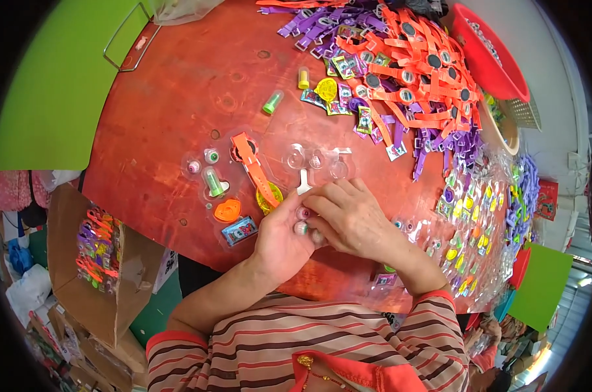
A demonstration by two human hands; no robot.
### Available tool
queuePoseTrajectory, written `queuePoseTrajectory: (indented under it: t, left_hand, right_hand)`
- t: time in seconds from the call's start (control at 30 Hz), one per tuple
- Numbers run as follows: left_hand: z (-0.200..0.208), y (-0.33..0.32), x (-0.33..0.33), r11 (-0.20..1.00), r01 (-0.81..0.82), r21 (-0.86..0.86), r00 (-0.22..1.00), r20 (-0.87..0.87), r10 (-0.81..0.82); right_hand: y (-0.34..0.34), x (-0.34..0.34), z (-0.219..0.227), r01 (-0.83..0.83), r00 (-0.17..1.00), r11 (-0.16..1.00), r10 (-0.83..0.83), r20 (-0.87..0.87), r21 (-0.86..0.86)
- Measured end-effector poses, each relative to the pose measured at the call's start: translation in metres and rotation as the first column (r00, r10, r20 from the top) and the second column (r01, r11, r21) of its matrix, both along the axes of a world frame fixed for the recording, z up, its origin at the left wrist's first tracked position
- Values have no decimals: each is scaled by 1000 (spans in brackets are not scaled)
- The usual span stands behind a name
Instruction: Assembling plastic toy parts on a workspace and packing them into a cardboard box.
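Observation:
My left hand (278,240) is cupped around several small eyeball-patterned balls (301,227). Over it, my right hand (351,219) bends its fingers down onto these balls; its fingertips are partly hidden. Just beyond the hands lies a clear moulded plastic tray (295,157) with round hollows. To the left, another clear tray holds an orange toy watch (253,166), two eyeball balls (211,155), a green-capped tube (213,183), an orange heart-shaped piece (227,210), a yellow round piece (270,196) and a blue packet (239,230).
Orange and purple toy watches (407,78) are heaped at the far right beside a red basin (492,52). Filled clear packs (469,228) cover the right side. A green tube (272,102) and a yellow tube (303,78) lie farther off. A cardboard box (136,261) stands lower left.

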State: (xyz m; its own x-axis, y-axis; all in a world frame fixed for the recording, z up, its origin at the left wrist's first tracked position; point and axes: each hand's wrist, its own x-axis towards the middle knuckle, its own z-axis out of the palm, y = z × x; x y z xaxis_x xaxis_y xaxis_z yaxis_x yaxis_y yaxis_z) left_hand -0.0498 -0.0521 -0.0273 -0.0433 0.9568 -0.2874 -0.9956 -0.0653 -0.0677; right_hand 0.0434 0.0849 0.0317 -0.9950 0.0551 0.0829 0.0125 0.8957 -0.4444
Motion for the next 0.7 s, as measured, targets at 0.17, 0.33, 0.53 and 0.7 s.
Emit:
queuePoseTrajectory:
  t: [0.17,0.33,0.53,0.7]
  left_hand:
    - [6,9,-1,983,-10,-181,998,-61,0]
    - [-11,8,-6,995,-55,-82,997,-66,50]
    - [0,13,-11,992,-78,-96,995,-67,72]
    - [-8,17,-7,984,-108,-142,994,-30,105]
  right_hand:
    - [-1,-17,-6,39,999,998,-37,-33,50]
    - [17,-26,-14,109,993,977,-117,-34,-181]
    - [26,-36,-14,93,995,974,-97,-9,-206]
    - [19,-35,-9,21,998,997,-25,59,68]
